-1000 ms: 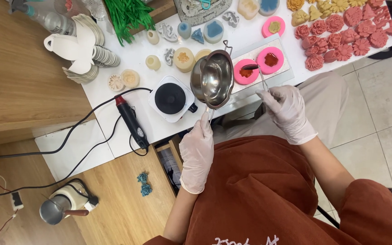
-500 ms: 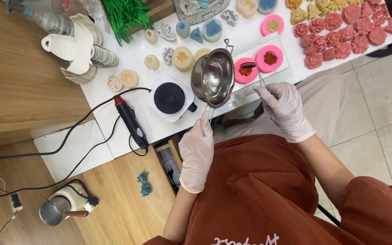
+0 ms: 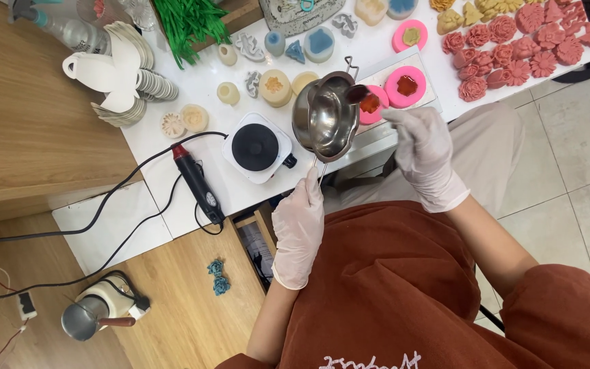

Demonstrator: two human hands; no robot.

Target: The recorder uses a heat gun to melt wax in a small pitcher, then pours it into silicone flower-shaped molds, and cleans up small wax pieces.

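Note:
My gloved left hand point(image 3: 300, 225) grips the thin handle of a small steel melting pot point(image 3: 324, 116), held tilted above the white table point(image 3: 206, 82). The pot's spout leans toward a pink silicone mould point(image 3: 371, 104) that holds red liquid. My gloved right hand point(image 3: 423, 150) holds a thin metal stirrer whose dark tip rests at the pot's rim, over that mould. A second pink mould point(image 3: 405, 86) with a red filling sits just right of it, both on a pale tray point(image 3: 426, 68).
A small white hot plate point(image 3: 256, 147) stands left of the pot, with a black-and-red heat gun point(image 3: 197, 183) beside it. Several red flower castings point(image 3: 513, 41) lie at the far right. Pale moulds, white cups point(image 3: 114, 75) and green strips point(image 3: 189, 20) crowd the table's back.
The pot has tipped further toward the pink mould, and my right hand has brought the stirrer up to the pot's rim. The view has shifted slightly.

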